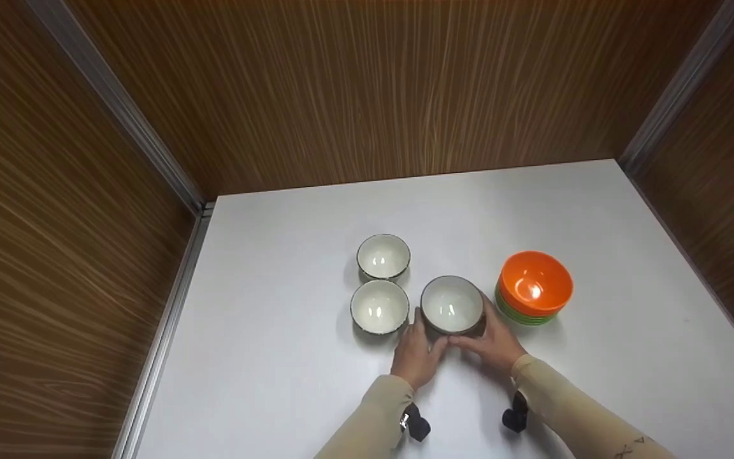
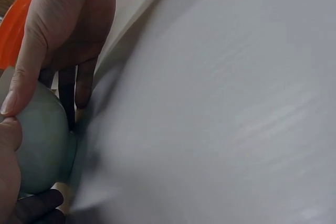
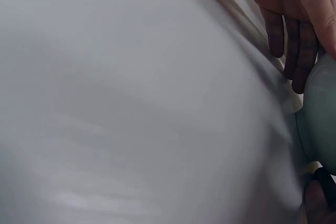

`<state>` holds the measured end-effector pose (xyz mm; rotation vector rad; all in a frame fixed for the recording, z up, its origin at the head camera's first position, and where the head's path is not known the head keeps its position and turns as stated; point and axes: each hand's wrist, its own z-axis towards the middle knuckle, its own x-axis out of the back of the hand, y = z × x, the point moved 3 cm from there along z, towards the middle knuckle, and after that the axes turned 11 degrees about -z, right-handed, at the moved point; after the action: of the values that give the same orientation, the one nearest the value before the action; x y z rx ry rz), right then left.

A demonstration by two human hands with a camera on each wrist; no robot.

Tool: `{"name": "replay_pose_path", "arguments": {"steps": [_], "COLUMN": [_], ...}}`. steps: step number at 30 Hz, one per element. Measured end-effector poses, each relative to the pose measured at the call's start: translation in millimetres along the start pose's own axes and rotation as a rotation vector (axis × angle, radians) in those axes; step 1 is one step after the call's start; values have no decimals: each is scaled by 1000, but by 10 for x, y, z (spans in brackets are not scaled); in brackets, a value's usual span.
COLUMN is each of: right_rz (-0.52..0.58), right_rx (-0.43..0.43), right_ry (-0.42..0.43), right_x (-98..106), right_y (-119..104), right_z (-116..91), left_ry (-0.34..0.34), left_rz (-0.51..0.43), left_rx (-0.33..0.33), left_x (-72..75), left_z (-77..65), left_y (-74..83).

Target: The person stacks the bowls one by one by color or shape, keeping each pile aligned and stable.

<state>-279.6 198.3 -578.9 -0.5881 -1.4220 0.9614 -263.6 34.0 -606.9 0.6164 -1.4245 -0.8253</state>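
A bowl with a white inside and dark rim (image 1: 452, 305) sits between both hands at the middle of the table. Its outside (image 2: 42, 140) looks pale grey-green in the left wrist view. My left hand (image 1: 415, 354) holds its left side, and my right hand (image 1: 497, 341) grips the right side. The thumbs meet at the near side of the bowl, while the other fingers reach round and low by its foot. Left of it are two similar white bowls, a nearer one (image 1: 380, 307) and a farther one (image 1: 383, 256). Parts of the held bowl are hidden by fingers.
To the right stands an orange bowl (image 1: 536, 282) on top of green bowls (image 1: 529, 317), close to the right hand. The white table (image 1: 265, 306) is bounded by wood-grain panels (image 1: 373, 95) at the back and sides.
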Motion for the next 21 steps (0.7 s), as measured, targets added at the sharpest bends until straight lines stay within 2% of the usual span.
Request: {"name": "replay_pose_path", "arguments": {"steps": [13,21], "right_rz": [-19,-49], "right_rx": [-7,-17], "right_ry": [-18,-5], "right_x": [-16,-118], "right_y": [-26,298], "right_z": [44,109], "left_ry": [2,3], "left_rz": [-2,-4], "left_rx": [29,35], "left_x": [-7,-9], "left_z": [39,37], "left_y": [-27,-19]}}
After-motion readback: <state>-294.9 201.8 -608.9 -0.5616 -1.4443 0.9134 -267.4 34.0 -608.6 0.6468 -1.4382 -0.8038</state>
